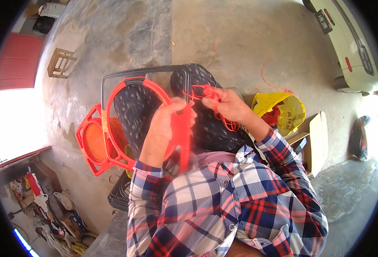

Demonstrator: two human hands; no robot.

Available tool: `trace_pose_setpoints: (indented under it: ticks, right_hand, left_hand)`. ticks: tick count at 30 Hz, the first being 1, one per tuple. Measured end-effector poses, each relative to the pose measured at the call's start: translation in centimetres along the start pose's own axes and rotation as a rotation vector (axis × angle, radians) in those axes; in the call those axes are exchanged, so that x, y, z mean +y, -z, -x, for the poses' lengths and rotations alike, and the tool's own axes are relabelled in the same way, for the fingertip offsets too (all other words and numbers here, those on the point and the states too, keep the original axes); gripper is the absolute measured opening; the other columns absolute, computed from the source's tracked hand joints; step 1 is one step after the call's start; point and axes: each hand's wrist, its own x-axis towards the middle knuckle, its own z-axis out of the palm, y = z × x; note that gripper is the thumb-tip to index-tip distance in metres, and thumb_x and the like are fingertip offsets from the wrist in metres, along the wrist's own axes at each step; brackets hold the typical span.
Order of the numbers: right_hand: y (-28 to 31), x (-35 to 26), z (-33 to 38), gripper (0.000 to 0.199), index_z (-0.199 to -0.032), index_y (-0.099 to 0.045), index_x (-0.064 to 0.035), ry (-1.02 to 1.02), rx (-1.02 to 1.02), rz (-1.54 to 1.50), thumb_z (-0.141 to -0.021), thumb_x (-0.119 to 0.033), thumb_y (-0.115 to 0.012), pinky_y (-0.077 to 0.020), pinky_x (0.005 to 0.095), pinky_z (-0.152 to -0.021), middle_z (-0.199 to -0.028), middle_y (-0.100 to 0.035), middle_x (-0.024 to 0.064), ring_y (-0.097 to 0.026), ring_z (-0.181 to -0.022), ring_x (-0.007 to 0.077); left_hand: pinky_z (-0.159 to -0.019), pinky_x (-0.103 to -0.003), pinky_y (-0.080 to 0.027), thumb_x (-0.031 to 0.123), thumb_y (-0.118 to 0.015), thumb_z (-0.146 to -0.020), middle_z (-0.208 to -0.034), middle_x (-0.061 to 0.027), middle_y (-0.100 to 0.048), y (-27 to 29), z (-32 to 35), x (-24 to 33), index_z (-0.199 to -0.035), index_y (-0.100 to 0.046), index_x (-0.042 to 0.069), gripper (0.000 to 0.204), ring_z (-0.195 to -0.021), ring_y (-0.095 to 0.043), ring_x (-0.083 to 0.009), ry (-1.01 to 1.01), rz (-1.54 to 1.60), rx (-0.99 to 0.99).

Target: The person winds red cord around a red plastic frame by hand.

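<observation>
A dark square frame [146, 70] rests across my lap, with a ring [155, 90] inside it. Red cord is wrapped closely over part of the ring and along the right side. My left hand [160, 124] grips that right side near its middle, thumb on top. Just to the right, my right hand [231, 105] is closed on a loose bundle of red cord [210, 91]. A strand runs from the bundle to the frame, and loops hang below my fingers. Blur hides the lower part of the red-wrapped side.
More red-wrapped frames [95, 139] stand left of my legs. On the right are a yellow plastic bag [298, 112] with red material inside and a cardboard box [319, 141]. A wooden stool [60, 63], a parked white car [353, 38] and a clutter pile [47, 205] lie farther out.
</observation>
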Motion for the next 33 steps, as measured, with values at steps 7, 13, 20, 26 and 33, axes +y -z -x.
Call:
trace_pose_setpoints:
  ticks: [7,13,20,26,33]
  right_hand:
    - [0.5,-0.3,4.3,0.022,-0.074,-0.053,-0.0042,0.069,-0.172,-0.011,-0.088,-0.018,-0.064,-0.0379,0.0272,-0.057,-0.062,-0.043,-0.0031,-0.041,-0.063,0.0061]
    - [6.7,3.2,2.7,0.023,-0.104,-0.059,-0.0033,-0.078,0.230,0.573,-0.087,-0.019,-0.060,-0.0452,0.0374,-0.072,-0.093,-0.064,0.0123,-0.062,-0.083,0.0263]
    - [7.8,-2.2,-2.9,0.028,-0.111,-0.056,-0.0058,0.140,0.182,0.678,-0.086,-0.018,-0.055,-0.0485,0.0441,-0.075,-0.099,-0.065,0.0155,-0.062,-0.092,0.0363]
    - [-1.1,-3.5,-6.8,0.008,-0.082,-0.065,-0.0138,0.561,-0.099,0.949,-0.080,-0.021,-0.062,-0.0496,0.0382,-0.083,-0.093,-0.063,-0.0010,-0.061,-0.094,0.0231]
    - [2.6,-2.2,-4.9,0.026,-0.083,-0.065,-0.0073,0.563,0.465,0.416,-0.074,-0.030,-0.074,-0.0495,0.0398,-0.076,-0.091,-0.062,0.0066,-0.061,-0.083,0.0282]
  left_hand:
    - [-0.051,-0.035,-0.050,0.018,-0.062,-0.085,-0.072,-0.0164,-0.064,-0.9,0.1,1.0,-0.094,-0.060,0.006,0.015,-0.058,-0.062,-0.0261,0.014,0.053,0.157]
    - [-0.056,-0.039,-0.052,0.015,-0.063,-0.083,-0.077,-0.0174,-0.065,0.0,-0.2,0.1,-0.093,-0.057,0.008,0.014,-0.062,-0.063,-0.0273,0.029,0.079,0.109]
    - [-0.073,-0.037,-0.054,0.007,-0.059,-0.086,-0.119,-0.0099,-0.054,0.0,-0.3,-1.2,-0.126,-0.048,0.004,0.042,-0.096,-0.060,-0.0208,-0.475,0.034,0.184]
    - [-0.091,-0.033,-0.047,0.005,-0.058,-0.084,-0.125,-0.0075,-0.051,-0.6,-0.9,-1.7,-0.143,-0.031,0.007,0.066,-0.110,-0.054,-0.0210,-0.711,-0.071,0.131]
    - [-0.090,-0.041,-0.050,0.029,-0.052,-0.086,-0.122,-0.0222,-0.056,-0.9,-0.4,-0.2,-0.134,-0.040,-0.007,0.061,-0.106,-0.060,-0.0322,-0.228,0.208,-0.093]
